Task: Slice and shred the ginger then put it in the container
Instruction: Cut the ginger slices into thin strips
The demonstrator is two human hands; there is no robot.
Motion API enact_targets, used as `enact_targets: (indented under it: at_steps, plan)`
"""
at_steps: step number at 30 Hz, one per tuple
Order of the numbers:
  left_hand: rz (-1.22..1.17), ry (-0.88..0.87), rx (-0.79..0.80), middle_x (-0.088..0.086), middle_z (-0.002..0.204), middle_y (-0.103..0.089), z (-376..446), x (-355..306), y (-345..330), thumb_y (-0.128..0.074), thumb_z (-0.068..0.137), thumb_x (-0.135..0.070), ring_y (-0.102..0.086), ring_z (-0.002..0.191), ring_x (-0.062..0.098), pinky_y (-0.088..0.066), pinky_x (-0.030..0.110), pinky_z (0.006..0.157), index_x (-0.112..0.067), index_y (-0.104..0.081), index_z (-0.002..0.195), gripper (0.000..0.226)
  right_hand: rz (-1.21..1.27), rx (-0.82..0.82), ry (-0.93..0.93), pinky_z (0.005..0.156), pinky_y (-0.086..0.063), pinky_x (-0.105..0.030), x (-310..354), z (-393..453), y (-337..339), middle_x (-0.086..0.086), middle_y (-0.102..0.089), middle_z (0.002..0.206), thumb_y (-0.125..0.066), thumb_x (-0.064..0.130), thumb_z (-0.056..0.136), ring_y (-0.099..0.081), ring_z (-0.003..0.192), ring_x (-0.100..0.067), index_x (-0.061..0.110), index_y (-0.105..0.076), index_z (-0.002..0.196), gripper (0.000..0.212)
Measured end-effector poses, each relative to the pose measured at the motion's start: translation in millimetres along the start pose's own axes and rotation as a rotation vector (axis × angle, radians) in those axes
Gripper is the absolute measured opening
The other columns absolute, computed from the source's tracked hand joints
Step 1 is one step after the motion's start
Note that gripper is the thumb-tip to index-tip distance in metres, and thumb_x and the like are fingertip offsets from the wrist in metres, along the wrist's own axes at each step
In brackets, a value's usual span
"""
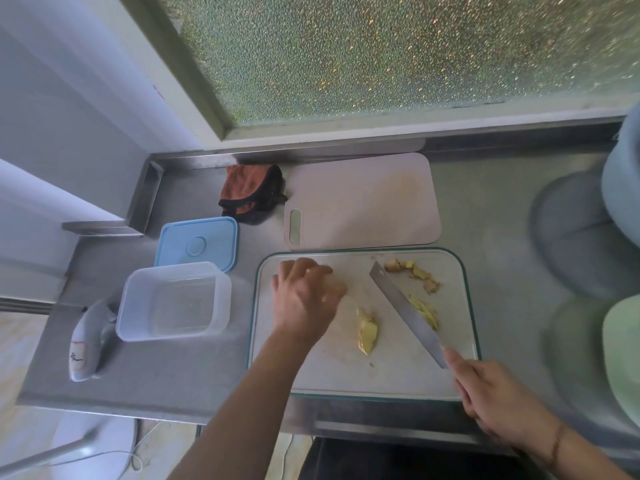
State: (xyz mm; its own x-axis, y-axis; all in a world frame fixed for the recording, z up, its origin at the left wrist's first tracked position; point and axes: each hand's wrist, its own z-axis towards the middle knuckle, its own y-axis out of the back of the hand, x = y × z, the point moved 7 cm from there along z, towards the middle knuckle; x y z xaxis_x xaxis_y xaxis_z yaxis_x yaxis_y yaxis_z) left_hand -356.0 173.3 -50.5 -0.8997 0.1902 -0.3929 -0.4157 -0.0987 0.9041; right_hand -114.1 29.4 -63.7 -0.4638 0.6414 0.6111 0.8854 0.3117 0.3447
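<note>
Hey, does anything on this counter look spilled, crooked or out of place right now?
Nothing is spilled or damaged. The ginger pieces all lie on the green-rimmed cutting board, none on the steel counter. The clear container stands upright with its blue lid off behind it. The second cutting board lies slightly askew.

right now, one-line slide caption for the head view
Right hand holds a knife over ginger pieces on a cutting board, left hand reaching in, empty container beside.

Spare pink board behind; orange cloth beside it; grey shark toy far left.
</note>
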Motion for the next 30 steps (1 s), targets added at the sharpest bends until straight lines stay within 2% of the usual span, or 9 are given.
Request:
enact_targets:
  at_steps: [2, 5, 10, 12, 14, 16, 18, 24, 30]
  plan:
    - [-0.120, 0.066, -0.105, 0.008, 0.101, -0.070, 5.8, 30.7, 15.7, -0.070, 0.082, -0.009, -0.060, 0.093, 0.034, -0.048, 0.043, 0.081, -0.012, -0.077, 0.096, 0.016, -0.002, -0.003, -0.008, 0.040, -0.028, -0.018, -0.6, 1.1, 0.5, 0.002, -0.036, 0.039, -0.028, 0.069, 0.076, -0.032, 0.031, -0.004, 0.015, -0.042, 0.054, 0.060]
    - [-0.182, 0.031, 0.029, 0.006, 0.103, -0.072, 13.0, 60.5, 19.9, -0.069, 0.083, 0.002, -0.062, 0.094, 0.032, -0.054, 0.052, 0.083, -0.013, -0.077, 0.098, 0.023, -0.006, 0.001, -0.012, 0.039, -0.028, -0.017, -2.2, 0.8, -0.1, 0.003, -0.036, 0.039, -0.028, 0.069, 0.078, -0.033, 0.032, -0.005, 0.016, -0.041, 0.054, 0.059]
    - [-0.131, -0.215, 0.149, -0.005, 0.111, -0.067, -0.9, 45.1, 16.1, -0.077, 0.085, -0.029, -0.051, 0.109, 0.025, -0.042, 0.048, 0.089, -0.024, -0.076, 0.100, 0.015, -0.007, -0.002, -0.020, 0.036, -0.026, -0.014, -2.0, 0.4, 0.3, 0.003, -0.036, 0.038, -0.030, 0.068, 0.079, -0.032, 0.033, -0.006, 0.017, -0.038, 0.052, 0.059]
    - [-0.099, -0.275, 0.161, -0.003, 0.113, -0.064, -6.2, 34.8, 17.9, -0.073, 0.081, -0.048, -0.051, 0.109, 0.026, -0.040, 0.046, 0.089, -0.026, -0.073, 0.099, 0.029, -0.006, -0.001, -0.015, 0.036, -0.026, -0.014, -0.4, 0.7, 0.4, 0.003, -0.036, 0.038, -0.030, 0.068, 0.079, -0.032, 0.032, -0.006, 0.016, -0.037, 0.051, 0.059]
    - [0.020, -0.322, 0.178, -0.002, 0.112, -0.063, -12.5, 25.6, 14.6, -0.080, 0.073, -0.054, -0.050, 0.107, 0.027, -0.041, 0.047, 0.087, -0.026, -0.073, 0.096, 0.037, 0.002, -0.001, -0.016, 0.035, -0.026, -0.013, 0.7, 0.6, 0.7, 0.003, -0.035, 0.038, -0.031, 0.066, 0.080, -0.031, 0.031, -0.005, 0.016, -0.037, 0.051, 0.059]
    - [0.102, -0.318, 0.192, -0.002, 0.107, -0.064, -17.2, 19.6, 8.9, -0.087, 0.068, -0.050, -0.048, 0.104, 0.027, -0.043, 0.048, 0.084, -0.025, -0.075, 0.094, 0.038, -0.007, -0.001, -0.018, 0.035, -0.026, -0.012, 0.9, 0.0, 0.9, 0.002, -0.036, 0.037, -0.031, 0.063, 0.084, -0.031, 0.031, -0.004, 0.017, -0.038, 0.051, 0.057]
    - [0.112, -0.294, 0.179, -0.003, 0.102, -0.064, -19.1, 16.3, 5.6, -0.081, 0.073, -0.047, -0.049, 0.100, 0.027, -0.046, 0.047, 0.081, -0.026, -0.077, 0.091, 0.028, -0.012, 0.004, -0.013, 0.037, -0.027, -0.014, 0.9, 0.2, 0.6, 0.002, -0.036, 0.038, -0.031, 0.062, 0.085, -0.032, 0.031, -0.004, 0.017, -0.039, 0.052, 0.057]
    - [-0.014, -0.119, 0.169, -0.005, 0.091, -0.067, -18.6, 23.0, 3.2, -0.088, 0.076, -0.025, -0.054, 0.088, 0.027, -0.042, 0.043, 0.076, -0.023, -0.081, 0.085, 0.011, 0.001, 0.006, -0.010, 0.037, -0.027, -0.014, 3.2, -0.3, 1.1, 0.002, -0.036, 0.038, -0.031, 0.061, 0.085, -0.032, 0.031, -0.005, 0.017, -0.038, 0.050, 0.057]
    - [-0.068, -0.099, 0.057, 0.000, 0.082, -0.070, -11.2, 23.5, 12.7, -0.074, 0.078, -0.011, -0.063, 0.070, 0.027, -0.049, 0.042, 0.071, -0.016, -0.078, 0.086, 0.011, 0.012, 0.018, -0.028, 0.035, -0.024, -0.012, 1.1, -0.4, -0.9, 0.004, -0.033, 0.038, -0.029, 0.064, 0.084, -0.028, 0.030, -0.003, 0.017, -0.037, 0.051, 0.058]
